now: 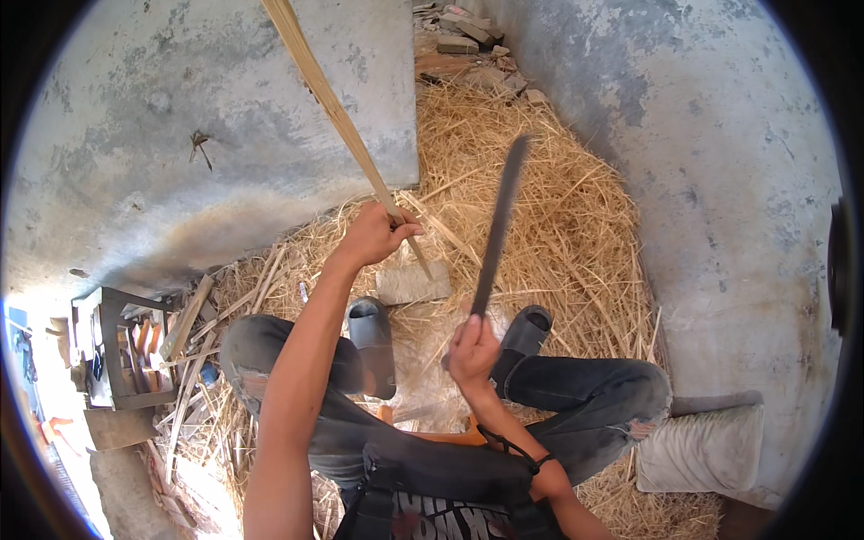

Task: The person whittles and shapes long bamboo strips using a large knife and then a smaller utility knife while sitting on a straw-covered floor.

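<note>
My left hand (373,234) is closed round a long pale strip of split wood or bamboo (337,112). The strip slants up to the far left and leaves the view at the top. Its lower end comes down on a short, rough block (398,285) on the ground between my feet. In my right hand (474,353) is the handle of a machete (499,225), its long dark blade pointing up and away, slightly blurred. The blade is apart from the strip, to the right of it. My fingers hide most of the handle.
Straw-like shavings (558,234) cover the floor. Grey walls (711,180) stand at right and far left. A dark frame (112,351) with several tools is at left, a pale cushion-like bundle (706,447) at right. Bricks (457,43) lie far back. My slippered feet (371,333) flank the block.
</note>
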{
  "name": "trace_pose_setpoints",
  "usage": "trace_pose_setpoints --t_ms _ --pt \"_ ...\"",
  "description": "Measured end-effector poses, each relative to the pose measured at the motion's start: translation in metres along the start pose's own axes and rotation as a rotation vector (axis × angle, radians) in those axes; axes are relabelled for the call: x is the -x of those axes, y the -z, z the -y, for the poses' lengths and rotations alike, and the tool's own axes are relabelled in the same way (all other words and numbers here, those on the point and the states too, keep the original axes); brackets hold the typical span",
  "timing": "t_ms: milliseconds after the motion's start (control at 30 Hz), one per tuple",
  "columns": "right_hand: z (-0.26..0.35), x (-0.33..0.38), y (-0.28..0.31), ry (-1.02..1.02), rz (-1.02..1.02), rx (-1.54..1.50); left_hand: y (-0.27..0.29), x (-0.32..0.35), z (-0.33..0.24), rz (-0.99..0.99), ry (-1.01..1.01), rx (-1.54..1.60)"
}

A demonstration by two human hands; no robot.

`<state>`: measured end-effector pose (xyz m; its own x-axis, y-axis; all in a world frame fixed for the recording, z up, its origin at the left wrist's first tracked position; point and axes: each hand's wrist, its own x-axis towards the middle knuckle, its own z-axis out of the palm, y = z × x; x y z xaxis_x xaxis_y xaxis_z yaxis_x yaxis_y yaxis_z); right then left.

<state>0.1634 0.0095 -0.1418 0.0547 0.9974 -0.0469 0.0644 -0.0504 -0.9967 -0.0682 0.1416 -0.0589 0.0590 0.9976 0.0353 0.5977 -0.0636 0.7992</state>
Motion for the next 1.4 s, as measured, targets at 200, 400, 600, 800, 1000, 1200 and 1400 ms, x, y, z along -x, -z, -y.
trace_pose_setpoints --t_ms 200,400,600,800,1000,1200,1400 --pt "-0.042 0.012 0.010 -0.591 0.273 0.189 0.011 0.006 0.010 -0.039 0.000 -0.001" --pt "0.028 -0.025 0.012 -0.170 0.191 -0.012 0.010 0.006 0.008 0.076 -0.049 0.009" --pt "0.060 -0.013 0.001 0.048 -0.159 -0.402 0.008 0.005 0.004 0.099 -0.015 0.044" --pt "-0.033 -0.005 0.024 -0.195 0.202 0.460 0.010 0.009 0.012 0.045 -0.043 0.045" --pt "0.010 -0.019 0.025 -0.064 -0.069 0.148 0.005 0.010 0.011 0.079 -0.036 0.031" --pt "-0.021 0.001 0.025 -0.607 0.291 0.180 0.011 0.010 -0.001 0.119 0.012 0.015" --pt "-0.014 0.006 0.020 -0.280 0.107 0.013 -0.001 0.011 0.010 0.048 -0.037 0.070"
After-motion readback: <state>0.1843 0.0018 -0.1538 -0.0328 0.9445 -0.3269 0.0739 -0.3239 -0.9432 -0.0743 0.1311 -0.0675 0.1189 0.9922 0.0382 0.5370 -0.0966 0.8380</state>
